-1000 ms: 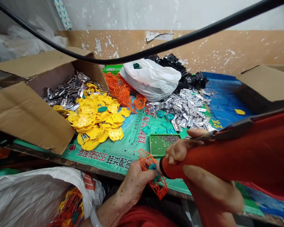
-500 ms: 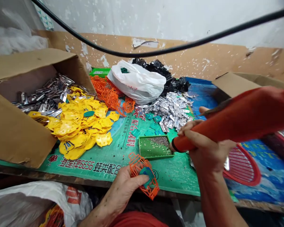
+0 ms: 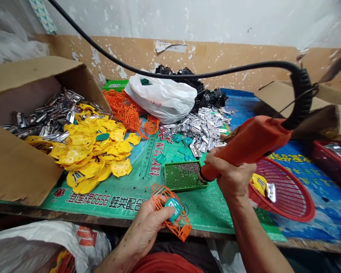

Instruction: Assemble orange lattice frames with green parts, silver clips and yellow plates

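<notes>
My left hand (image 3: 152, 216) is closed on an orange plastic frame (image 3: 184, 231), the thumb pressing a small teal plastic piece (image 3: 174, 212) against it. My right hand (image 3: 234, 176) wraps round a red corded electric screwdriver (image 3: 252, 140), tilted with its nose down to the left. That nose is at the right edge of a green perforated tray (image 3: 170, 185), whose far right part holds many small screws (image 3: 190, 167); the tip itself is hard to make out. Several loose teal pieces (image 3: 187, 141) lie behind the tray, beside a heap of shiny metal parts (image 3: 207, 129).
Yellow plastic parts (image 3: 88, 155) spill from a cardboard box (image 3: 19, 163) at left. Behind are orange frames (image 3: 125, 113), a white plastic bag (image 3: 161, 98) and black parts (image 3: 216, 98). A red basket (image 3: 301, 193) stands at right. The black cable (image 3: 170, 75) hangs across the view.
The screwdriver's rear end has swung down and toward the left, showing its cable and more of the red basket. The frame stays in my left hand, its teal piece turned slightly.
</notes>
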### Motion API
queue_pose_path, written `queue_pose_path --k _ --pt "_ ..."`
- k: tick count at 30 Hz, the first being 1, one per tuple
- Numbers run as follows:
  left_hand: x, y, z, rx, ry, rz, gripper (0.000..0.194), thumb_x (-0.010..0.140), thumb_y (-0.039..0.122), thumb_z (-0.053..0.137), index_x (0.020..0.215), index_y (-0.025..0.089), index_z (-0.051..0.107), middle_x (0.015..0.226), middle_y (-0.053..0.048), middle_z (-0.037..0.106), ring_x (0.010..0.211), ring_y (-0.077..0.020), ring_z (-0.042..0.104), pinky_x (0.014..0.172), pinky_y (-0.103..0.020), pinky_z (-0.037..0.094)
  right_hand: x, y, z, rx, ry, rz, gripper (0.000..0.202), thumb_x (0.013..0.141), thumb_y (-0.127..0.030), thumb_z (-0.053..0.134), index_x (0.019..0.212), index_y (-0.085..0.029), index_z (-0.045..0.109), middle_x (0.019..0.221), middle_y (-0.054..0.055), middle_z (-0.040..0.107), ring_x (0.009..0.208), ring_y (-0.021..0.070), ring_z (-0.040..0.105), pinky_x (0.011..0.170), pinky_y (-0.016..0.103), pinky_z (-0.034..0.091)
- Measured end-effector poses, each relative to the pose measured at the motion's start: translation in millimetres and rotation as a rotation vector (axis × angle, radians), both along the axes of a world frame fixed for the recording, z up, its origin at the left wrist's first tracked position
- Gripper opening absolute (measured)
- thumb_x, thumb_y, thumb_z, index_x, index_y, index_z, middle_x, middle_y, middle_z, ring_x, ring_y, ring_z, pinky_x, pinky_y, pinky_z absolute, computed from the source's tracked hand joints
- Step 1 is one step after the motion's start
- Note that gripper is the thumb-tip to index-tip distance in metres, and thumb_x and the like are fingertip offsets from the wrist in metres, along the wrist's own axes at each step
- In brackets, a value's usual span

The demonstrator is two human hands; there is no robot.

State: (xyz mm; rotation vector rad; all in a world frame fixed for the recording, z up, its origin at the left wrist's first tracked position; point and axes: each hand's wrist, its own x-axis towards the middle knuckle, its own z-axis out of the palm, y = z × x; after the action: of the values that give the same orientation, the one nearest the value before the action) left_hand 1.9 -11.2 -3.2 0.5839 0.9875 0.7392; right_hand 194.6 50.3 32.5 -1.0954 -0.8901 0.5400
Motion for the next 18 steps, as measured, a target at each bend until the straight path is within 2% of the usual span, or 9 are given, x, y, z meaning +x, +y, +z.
queue_pose_path --k 4,9,18 --pt "1.6 1.0 2.2 -0.024 0.003 0.011 0.027 0.060 0.030 0.079 0.076 0.016 0.061 0.070 0.000 0.065 0.062 -0.0132 0.060 0.060 -0.025 0.049 0.3 0.1 -1.8 -0.003 -0.019 -0.002 0.016 0.053 -0.021 0.079 0.059 -0.016 0.065 0.060 -0.001 0.062 0.053 0.0149 0.056 0.053 0.031 0.048" --pt "0.0 2.9 0.2 -0.018 0.006 0.018 0.027 0.061 0.029 0.077 0.078 0.015 0.061 0.071 -0.001 0.065 0.065 -0.0138 0.060 0.063 -0.027 0.050 -2.1 -0.9 0.1 0.012 0.006 0.021 0.019 0.052 -0.020 0.079 0.064 -0.017 0.065 0.061 -0.002 0.063 0.052 0.0150 0.057 0.052 0.031 0.048" --pt "-3.3 4.3 2.6 -0.033 -0.013 0.070 0.027 0.062 0.026 0.077 0.081 0.015 0.061 0.072 0.000 0.063 0.064 -0.0136 0.058 0.061 -0.029 0.052 -8.4 -2.4 3.0 -0.028 -0.048 -0.053 0.014 0.053 -0.016 0.076 0.058 -0.017 0.064 0.057 -0.002 0.062 0.051 0.0146 0.057 0.050 0.030 0.048"
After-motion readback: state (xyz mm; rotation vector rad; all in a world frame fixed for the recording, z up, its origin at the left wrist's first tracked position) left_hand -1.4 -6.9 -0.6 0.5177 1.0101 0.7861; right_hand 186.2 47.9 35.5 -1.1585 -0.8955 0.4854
